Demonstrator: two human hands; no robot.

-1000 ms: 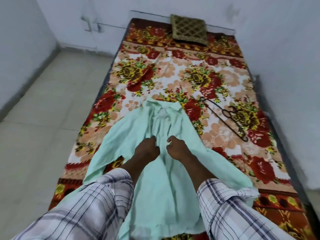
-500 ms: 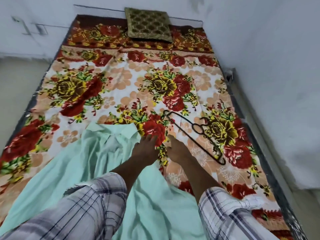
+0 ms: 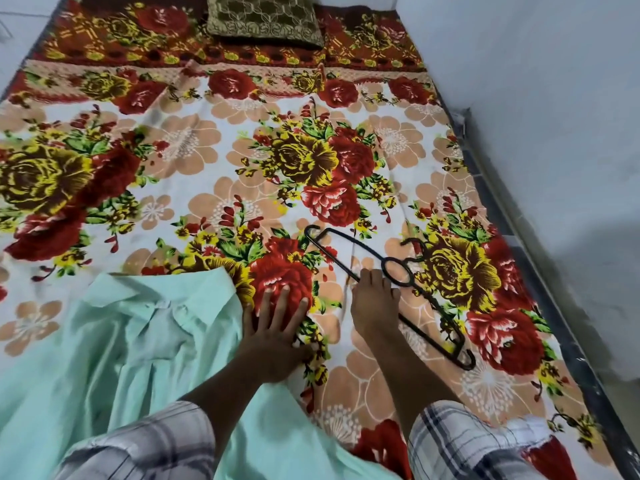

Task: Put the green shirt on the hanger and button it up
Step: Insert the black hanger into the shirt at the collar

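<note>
The light green shirt (image 3: pixel 138 341) lies spread on the floral blanket at the lower left, collar pointing away from me. My left hand (image 3: pixel 277 334) rests flat on the blanket with its fingers spread, just right of the collar and touching the shirt's edge. A black hanger (image 3: pixel 429 338) lies flat to the right, apart from the shirt. My right hand (image 3: pixel 374 306) reaches over the hanger's long bar beside its centre ring, fingers extended and touching it, without a closed grip that I can see.
The floral blanket (image 3: pixel 207 168) covers the whole bed. A brown patterned cushion (image 3: pixel 266 19) sits at the far end. A white wall (image 3: pixel 554 98) runs close along the bed's right edge (image 3: pixel 540 296).
Both hands left the shirt front and moved right. The left one opened flat on the blanket; the right one reached the hanger. The view swung right and closer.
</note>
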